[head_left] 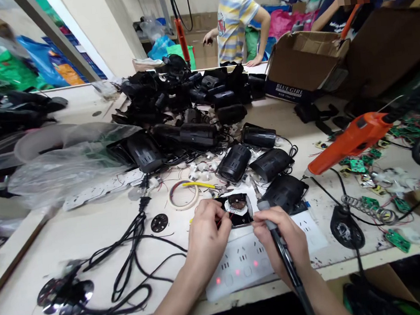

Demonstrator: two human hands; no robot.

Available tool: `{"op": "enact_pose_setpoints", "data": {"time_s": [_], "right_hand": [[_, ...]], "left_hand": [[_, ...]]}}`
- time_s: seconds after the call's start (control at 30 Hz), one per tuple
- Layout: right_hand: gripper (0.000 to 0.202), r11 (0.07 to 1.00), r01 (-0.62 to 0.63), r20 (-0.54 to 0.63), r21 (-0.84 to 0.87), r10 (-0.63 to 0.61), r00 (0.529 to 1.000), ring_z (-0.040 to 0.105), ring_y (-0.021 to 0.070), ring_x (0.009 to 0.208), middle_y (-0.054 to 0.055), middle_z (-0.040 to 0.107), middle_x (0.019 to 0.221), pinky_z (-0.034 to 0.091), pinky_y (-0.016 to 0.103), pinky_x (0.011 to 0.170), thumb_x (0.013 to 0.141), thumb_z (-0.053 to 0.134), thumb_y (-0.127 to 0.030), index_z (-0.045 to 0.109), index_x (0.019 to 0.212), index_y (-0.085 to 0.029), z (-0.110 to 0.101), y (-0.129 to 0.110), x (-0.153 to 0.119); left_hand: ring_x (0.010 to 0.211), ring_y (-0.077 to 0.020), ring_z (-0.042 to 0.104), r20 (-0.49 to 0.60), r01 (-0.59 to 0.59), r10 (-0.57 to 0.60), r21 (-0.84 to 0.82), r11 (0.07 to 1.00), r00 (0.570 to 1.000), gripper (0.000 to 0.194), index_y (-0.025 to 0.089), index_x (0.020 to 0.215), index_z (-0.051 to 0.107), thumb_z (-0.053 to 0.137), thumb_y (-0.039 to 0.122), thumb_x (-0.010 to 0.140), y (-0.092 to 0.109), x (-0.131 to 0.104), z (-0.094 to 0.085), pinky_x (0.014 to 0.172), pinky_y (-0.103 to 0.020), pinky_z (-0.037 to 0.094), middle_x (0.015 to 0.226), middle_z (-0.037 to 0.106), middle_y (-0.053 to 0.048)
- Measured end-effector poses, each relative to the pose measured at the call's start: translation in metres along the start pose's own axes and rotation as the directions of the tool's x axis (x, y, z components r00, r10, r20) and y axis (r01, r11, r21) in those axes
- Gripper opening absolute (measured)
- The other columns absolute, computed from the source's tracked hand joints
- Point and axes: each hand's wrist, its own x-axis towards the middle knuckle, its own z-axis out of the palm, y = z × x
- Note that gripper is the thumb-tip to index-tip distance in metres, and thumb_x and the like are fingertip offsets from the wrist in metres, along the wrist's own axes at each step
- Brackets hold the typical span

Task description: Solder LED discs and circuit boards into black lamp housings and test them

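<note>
My left hand (210,232) is closed in a pinch at the left edge of a small black housing (243,219), where thin red wires (221,220) run between the fingertips. Inside the housing sits a white piece with a round dark part (237,202) in its middle. My right hand (282,232) grips a soldering iron (281,244) with a black handle and grey collar, its metal tip pointing away from me just right of the housing. Beneath both hands lies a white power strip (235,261) with red lights glowing.
Black plastic casings (235,162) pile up behind. An orange electric screwdriver (349,141) hangs at right over green circuit boards (398,241). Black cords (130,254), a tape roll (183,194) and a perforated black disc (159,223) lie left. Another person (236,23) stands across the table.
</note>
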Motion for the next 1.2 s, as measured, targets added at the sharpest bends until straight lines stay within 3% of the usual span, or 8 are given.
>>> {"op": "enact_pose_setpoints", "data": {"time_s": [0.2, 0.4, 0.63, 0.77, 0.9, 1.2], "right_hand": [[0.036, 1.0, -0.003, 0.104, 0.007, 0.002, 0.995, 0.065, 0.0153, 0.072, 0.002, 0.065, 0.086, 0.055, 0.026, 0.065, 0.095, 0.052, -0.023, 0.058, 0.131, -0.024, -0.034, -0.006, -0.01], [0.028, 0.991, -0.13, 0.092, 0.0, 0.13, 0.987, 0.063, 0.0138, 0.063, -0.001, 0.067, 0.075, 0.052, 0.023, 0.058, 0.094, 0.054, -0.027, 0.067, 0.119, -0.029, -0.051, -0.02, -0.017], [0.022, 0.988, -0.148, 0.071, -0.049, 0.152, 0.986, 0.07, 0.0183, 0.073, 0.002, 0.074, 0.09, 0.057, 0.028, 0.067, 0.091, 0.058, -0.027, 0.071, 0.109, -0.028, -0.042, -0.025, -0.019], [0.019, 0.964, -0.267, 0.081, -0.017, 0.267, 0.96, 0.064, 0.0126, 0.054, -0.002, 0.071, 0.072, 0.056, 0.024, 0.061, 0.092, 0.058, -0.029, 0.074, 0.103, -0.029, -0.035, -0.027, -0.011], [0.02, 0.932, -0.36, 0.082, 0.041, 0.356, 0.931, 0.061, 0.0111, 0.05, -0.003, 0.067, 0.062, 0.051, 0.021, 0.053, 0.091, 0.058, -0.034, 0.075, 0.096, -0.027, -0.026, -0.027, -0.002], [0.023, 0.909, -0.408, 0.089, 0.085, 0.401, 0.912, 0.057, 0.0099, 0.045, -0.003, 0.063, 0.055, 0.047, 0.019, 0.047, 0.089, 0.058, -0.035, 0.076, 0.093, -0.023, -0.015, -0.025, 0.009]], "left_hand": [[0.087, -0.0221, 0.063, -0.008, 0.005, -0.005, 0.002, 1.0, 1.0, 0.018, 0.021, 0.063, 0.051, 0.054, 0.023, 0.081, -0.003, -0.001, 0.009, 0.07, -0.034, 0.051, 0.098, 0.062, -0.009], [0.084, -0.0199, 0.065, 0.004, 0.03, -0.03, -0.086, 0.996, 1.0, 0.02, 0.021, 0.061, 0.05, 0.056, 0.024, 0.08, -0.007, -0.001, 0.008, 0.066, -0.03, 0.053, 0.094, 0.066, -0.008], [0.078, -0.0176, 0.067, -0.006, 0.026, -0.027, -0.154, 0.988, 1.0, 0.015, 0.02, 0.062, 0.052, 0.056, 0.02, 0.076, -0.01, -0.002, 0.009, 0.063, -0.027, 0.055, 0.087, 0.068, -0.007], [0.077, -0.0174, 0.067, -0.027, -0.009, 0.006, -0.12, 0.993, 1.0, 0.015, 0.02, 0.062, 0.053, 0.056, 0.018, 0.076, -0.01, -0.002, 0.01, 0.063, -0.027, 0.054, 0.086, 0.068, -0.006], [0.077, -0.0172, 0.066, -0.041, -0.028, 0.024, -0.112, 0.993, 0.999, 0.015, 0.02, 0.062, 0.053, 0.056, 0.015, 0.076, -0.01, -0.003, 0.011, 0.065, -0.028, 0.053, 0.086, 0.068, -0.005], [0.078, -0.0174, 0.066, -0.058, -0.047, 0.042, -0.089, 0.995, 0.997, 0.018, 0.02, 0.062, 0.052, 0.056, 0.012, 0.078, -0.009, -0.002, 0.011, 0.067, -0.029, 0.051, 0.085, 0.068, -0.005]]}}
